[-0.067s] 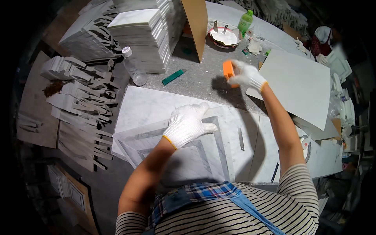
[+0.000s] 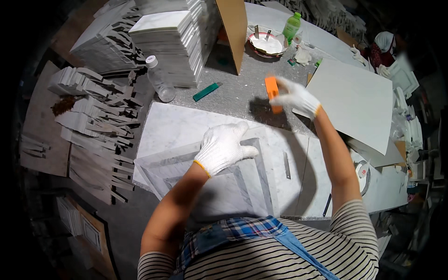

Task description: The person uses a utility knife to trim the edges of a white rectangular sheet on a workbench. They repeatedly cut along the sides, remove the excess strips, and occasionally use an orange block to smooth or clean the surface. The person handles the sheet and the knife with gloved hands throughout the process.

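My left hand [image 2: 225, 148], in a white knit glove, lies with thumb and fingers apart on a pale marble panel [image 2: 218, 190] with grey mitred border strips. Over the grey worktop, my gloved right hand [image 2: 297, 97] grips an orange block [image 2: 271, 95], slightly blurred by motion. The panel rests on a larger white marble slab [image 2: 175, 122]. To the right of the panel, a thin metal strip [image 2: 286, 165] lies on the white surface. A green-handled cutter [image 2: 207, 92] is on the worktop beyond my left hand.
Left of the cutter stands a clear bottle [image 2: 160, 80], near stacked marble tiles [image 2: 163, 39]. A cardboard sheet [image 2: 233, 35] stands upright behind. Farther back are a bowl [image 2: 268, 45] and a green bottle [image 2: 292, 28]. A large pale board [image 2: 352, 105] lies right; another person [image 2: 383, 46] is beyond.
My right hand and the orange block have shifted slightly, the block tilting more upright. My left hand has stayed in place on the panel.
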Available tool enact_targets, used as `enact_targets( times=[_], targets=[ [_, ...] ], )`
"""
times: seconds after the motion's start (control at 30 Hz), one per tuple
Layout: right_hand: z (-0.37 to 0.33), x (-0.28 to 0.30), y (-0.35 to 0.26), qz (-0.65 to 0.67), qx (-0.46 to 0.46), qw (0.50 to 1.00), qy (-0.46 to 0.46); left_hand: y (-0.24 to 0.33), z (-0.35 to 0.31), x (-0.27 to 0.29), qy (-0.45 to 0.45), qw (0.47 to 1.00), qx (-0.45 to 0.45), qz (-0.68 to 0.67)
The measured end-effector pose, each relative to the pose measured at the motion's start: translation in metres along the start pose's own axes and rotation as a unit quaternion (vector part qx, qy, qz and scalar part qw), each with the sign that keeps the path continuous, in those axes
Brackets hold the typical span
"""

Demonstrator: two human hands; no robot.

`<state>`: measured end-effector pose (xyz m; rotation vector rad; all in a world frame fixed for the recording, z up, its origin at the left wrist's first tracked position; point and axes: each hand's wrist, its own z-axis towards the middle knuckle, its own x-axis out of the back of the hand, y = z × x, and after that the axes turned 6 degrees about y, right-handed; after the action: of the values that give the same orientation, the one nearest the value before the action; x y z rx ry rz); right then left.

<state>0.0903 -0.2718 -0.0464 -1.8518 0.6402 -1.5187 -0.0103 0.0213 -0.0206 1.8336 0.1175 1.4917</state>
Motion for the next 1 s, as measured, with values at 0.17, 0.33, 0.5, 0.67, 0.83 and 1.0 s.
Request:
enact_targets(
  times=[0.17, 0.33, 0.5, 0.67, 0.83, 1.0],
  targets=[
    [-0.126, -0.035, -0.022, 0.299, -0.071, 0.951, -0.035, 0.005, 0.001, -0.003, 0.024, 0.999, -0.026, 0.014],
    [-0.161, -0.08, -0.04, 0.316, -0.093, 0.941, 0.072, -0.005, 0.001, -0.008, 0.027, 0.999, -0.033, 0.025],
    [-0.105, -0.076, -0.057, 0.283, -0.002, 0.947, 0.153, 0.006, 0.001, 0.002, -0.008, 0.999, 0.013, 0.032],
    [-0.142, -0.09, -0.043, 0.278, -0.031, 0.95, 0.141, 0.009, -0.003, 0.005, -0.001, 1.0, -0.002, 0.027],
    [-0.146, -0.086, -0.051, 0.283, -0.035, 0.947, 0.148, 0.005, 0.001, -0.002, 0.012, 0.999, -0.02, 0.042],
    [-0.109, -0.076, -0.062, 0.283, 0.003, 0.944, 0.168, 0.008, 0.001, 0.002, 0.009, 0.999, -0.023, 0.039]
  ],
)
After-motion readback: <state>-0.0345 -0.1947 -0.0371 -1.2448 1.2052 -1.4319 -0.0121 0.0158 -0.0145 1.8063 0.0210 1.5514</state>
